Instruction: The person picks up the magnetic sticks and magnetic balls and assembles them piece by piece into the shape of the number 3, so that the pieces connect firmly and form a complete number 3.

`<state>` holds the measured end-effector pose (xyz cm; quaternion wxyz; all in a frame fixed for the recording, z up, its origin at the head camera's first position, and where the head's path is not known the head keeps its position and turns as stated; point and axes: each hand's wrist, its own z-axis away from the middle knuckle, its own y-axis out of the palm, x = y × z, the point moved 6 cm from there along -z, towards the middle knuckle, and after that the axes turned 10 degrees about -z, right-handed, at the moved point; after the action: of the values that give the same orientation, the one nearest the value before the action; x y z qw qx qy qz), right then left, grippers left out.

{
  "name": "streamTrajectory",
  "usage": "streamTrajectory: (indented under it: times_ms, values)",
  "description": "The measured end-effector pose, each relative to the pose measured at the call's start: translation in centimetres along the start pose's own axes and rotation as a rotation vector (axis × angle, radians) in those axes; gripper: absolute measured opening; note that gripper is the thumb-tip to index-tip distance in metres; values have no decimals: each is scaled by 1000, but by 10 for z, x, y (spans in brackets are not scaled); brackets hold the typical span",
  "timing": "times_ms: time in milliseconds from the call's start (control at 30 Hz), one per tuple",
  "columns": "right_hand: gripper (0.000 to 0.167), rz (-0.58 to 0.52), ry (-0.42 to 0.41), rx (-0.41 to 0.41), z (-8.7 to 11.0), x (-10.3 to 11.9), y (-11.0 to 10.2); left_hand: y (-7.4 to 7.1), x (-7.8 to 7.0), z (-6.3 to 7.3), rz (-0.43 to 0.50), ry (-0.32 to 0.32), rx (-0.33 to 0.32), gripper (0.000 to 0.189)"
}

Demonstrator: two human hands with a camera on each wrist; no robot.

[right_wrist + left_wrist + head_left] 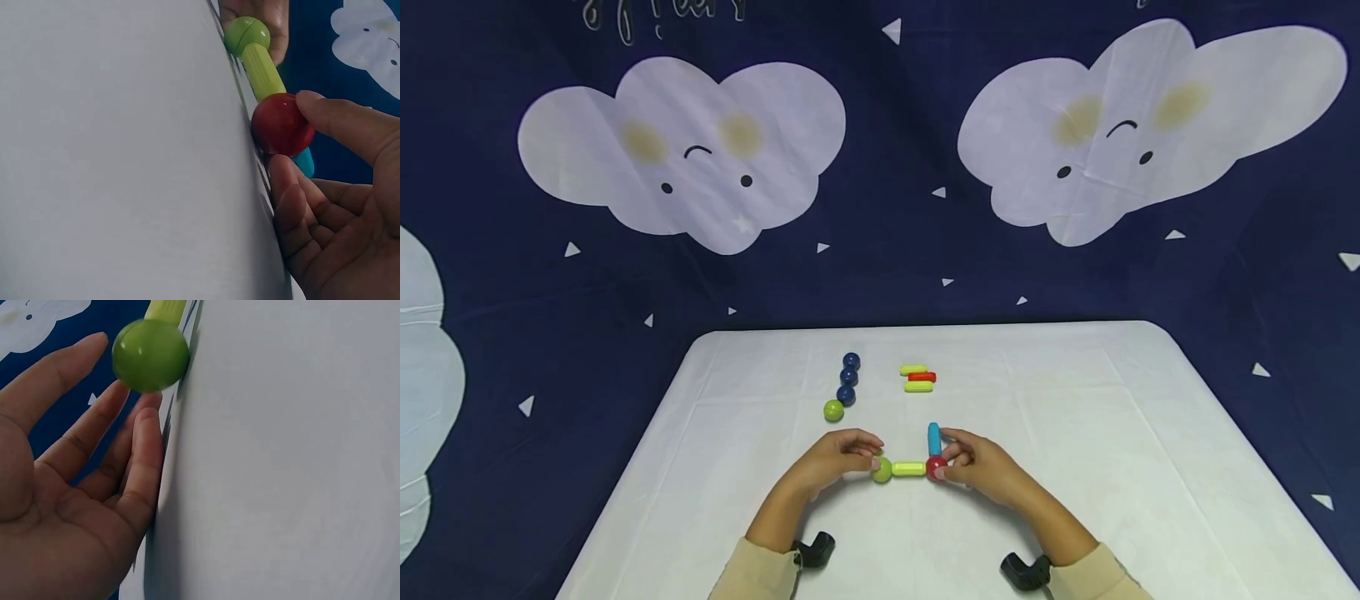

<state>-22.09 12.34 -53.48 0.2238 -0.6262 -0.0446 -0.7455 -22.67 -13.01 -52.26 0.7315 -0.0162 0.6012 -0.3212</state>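
Observation:
A green ball (882, 470), a yellow-green rod (909, 469) and a red ball (936, 468) form a row on the white table. From the red ball a blue rod (934, 439) extends toward the far side. My left hand (842, 460) is at the green ball with its fingers loosely bent; the left wrist view shows a small gap between thumb and ball, the fingertips close to its underside. With thumb and fingertips, my right hand (340, 206) pinches the red ball. In the right wrist view that ball hides part of the blue rod.
Farther back on the white table (737, 467), several balls stand in a line: blue balls (848, 377) and a nearer green ball (833, 410). Right of them lie two yellow-green rods (918, 387) and a red rod (922, 377). Behind hangs a dark blue cloth (895, 275) with clouds.

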Motion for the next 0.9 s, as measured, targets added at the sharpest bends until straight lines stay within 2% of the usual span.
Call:
streamTrajectory:
  times_ms: [100, 300, 467, 633, 733, 900]
  values:
    - [72, -3, -13, -1, 2, 0, 2, -4, 0, 2, 8, -8, -42, 37]
    - [68, 16, -34, -19, 6, 0, 1, -20, 4, 4, 58, -20, -176, 35]
    - [67, 8, -37, -24, 8, 1, 0, -41, 7, 5, 127, -43, -339, 31]
    - [66, -4, -63, -9, 8, 4, 0, -60, 13, 5, 125, -100, -494, 31]
    - [66, -13, -71, -4, 8, 3, 1, -66, 17, 2, 116, -129, -528, 35]
    - [66, -13, -64, -10, 7, -1, 1, -69, 20, -6, 93, -163, -495, 43]
